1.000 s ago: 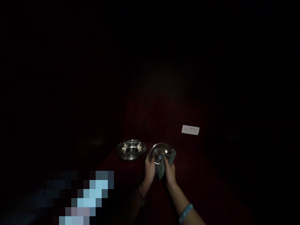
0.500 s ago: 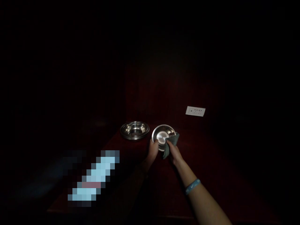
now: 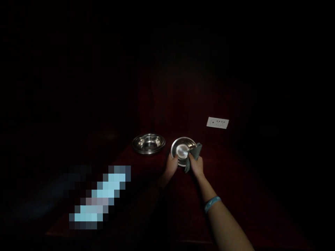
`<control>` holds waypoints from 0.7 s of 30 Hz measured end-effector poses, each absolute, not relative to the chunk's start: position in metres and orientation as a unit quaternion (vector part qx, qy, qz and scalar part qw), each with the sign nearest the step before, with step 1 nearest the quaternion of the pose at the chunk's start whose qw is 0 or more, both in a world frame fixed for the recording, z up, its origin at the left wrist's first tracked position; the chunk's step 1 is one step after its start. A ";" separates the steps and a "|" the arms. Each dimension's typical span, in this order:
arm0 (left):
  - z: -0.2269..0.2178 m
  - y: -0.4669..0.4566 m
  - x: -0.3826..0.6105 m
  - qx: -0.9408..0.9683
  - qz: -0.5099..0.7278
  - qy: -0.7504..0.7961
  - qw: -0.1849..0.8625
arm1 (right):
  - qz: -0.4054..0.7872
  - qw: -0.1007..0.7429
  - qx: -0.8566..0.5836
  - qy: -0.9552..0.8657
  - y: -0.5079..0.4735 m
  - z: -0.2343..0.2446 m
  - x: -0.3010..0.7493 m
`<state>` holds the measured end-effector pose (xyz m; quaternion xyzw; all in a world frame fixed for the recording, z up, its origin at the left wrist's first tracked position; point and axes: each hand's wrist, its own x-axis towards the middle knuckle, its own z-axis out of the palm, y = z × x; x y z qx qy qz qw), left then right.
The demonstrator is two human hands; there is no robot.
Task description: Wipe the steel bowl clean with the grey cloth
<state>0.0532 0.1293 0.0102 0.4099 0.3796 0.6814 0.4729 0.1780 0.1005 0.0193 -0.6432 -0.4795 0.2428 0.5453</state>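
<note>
A shiny steel bowl (image 3: 182, 150) is held up, tilted so that its inside faces me. My left hand (image 3: 171, 165) grips its lower left edge, thumb over the rim and fingers hidden behind. A grey-green cloth (image 3: 195, 152) is folded over the right side of the bowl. My right hand (image 3: 196, 166) is closed on this cloth, with the thumb inside the bowl and the other fingers mostly out of sight. Left of the held bowl, a stack of steel bowls (image 3: 148, 144) rests on the dark red table.
The dark red table (image 3: 225, 195) stretches toward me, its near edge faintly visible. A white socket panel (image 3: 217, 122) is on the wall behind. A pixelated bright blue shape (image 3: 104, 195) lies at the left side of the table. Deep shadow hides the surroundings.
My right hand and the cloth have shifted slightly up along the right side of the bowl. The whole view has moved a little; the stack appears slightly farther left.
</note>
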 end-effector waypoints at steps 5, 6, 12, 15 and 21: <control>0.017 0.129 0.049 0.403 0.673 0.409 0.466 | 0.209 0.518 -0.672 -0.486 0.095 0.026 0.175; 0.016 0.130 0.048 0.407 0.672 0.409 0.464 | 0.207 0.514 -0.676 -0.486 0.095 0.028 0.175; 0.010 0.135 0.045 0.437 0.653 0.431 0.444 | 0.222 0.500 -0.704 -0.453 0.091 0.030 0.175; 0.010 0.136 0.044 0.456 0.648 0.431 0.431 | 0.232 0.498 -0.716 -0.431 0.088 0.033 0.174; 0.008 0.139 0.041 0.491 0.631 0.424 0.424 | 0.217 0.498 -0.721 -0.430 0.085 0.037 0.176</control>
